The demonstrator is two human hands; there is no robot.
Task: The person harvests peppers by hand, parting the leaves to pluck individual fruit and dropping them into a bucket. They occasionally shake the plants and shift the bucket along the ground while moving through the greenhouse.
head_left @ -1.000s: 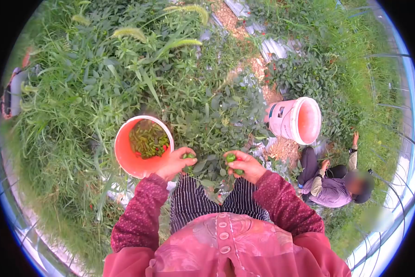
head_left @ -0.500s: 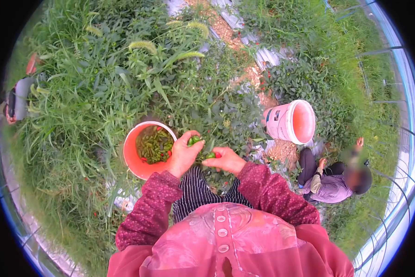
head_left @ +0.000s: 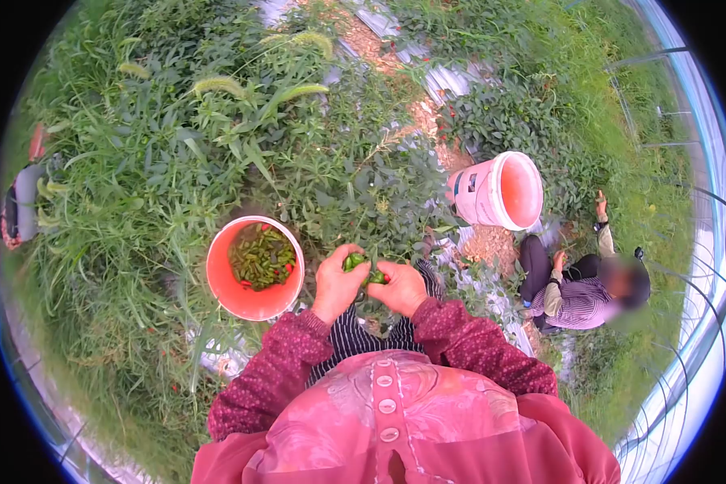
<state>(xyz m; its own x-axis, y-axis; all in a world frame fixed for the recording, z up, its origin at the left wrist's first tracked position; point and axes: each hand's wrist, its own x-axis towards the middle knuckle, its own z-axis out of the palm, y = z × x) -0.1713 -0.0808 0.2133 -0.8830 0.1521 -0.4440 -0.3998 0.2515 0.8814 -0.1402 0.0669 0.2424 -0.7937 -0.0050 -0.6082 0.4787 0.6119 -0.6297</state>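
Observation:
My left hand [head_left: 338, 282] is closed around some green peppers [head_left: 353, 261], which show between thumb and fingers. Touching or almost touching it, my right hand [head_left: 401, 288] has its fingers curled on a green and a red pepper [head_left: 385, 278]. Both hands are in front of my striped trousers, just right of an orange-lined bucket [head_left: 219, 292]. Inside that bucket lies a heap of mostly green peppers [head_left: 262, 256] with a few red ones. How many peppers each hand holds is hidden by the fingers.
A second white and pink bucket [head_left: 480, 194] lies tilted at the right, its mouth toward a co-worker [head_left: 573, 298] low among the plants. Another person [head_left: 24, 202] is at the far left edge. Leafy plants [head_left: 330, 194] and tall grass [head_left: 112, 258] surround me.
My hands have come closer together, and the left one has moved away from the bucket's rim. The co-worker at the right has raised an arm. The whole view has shifted slightly.

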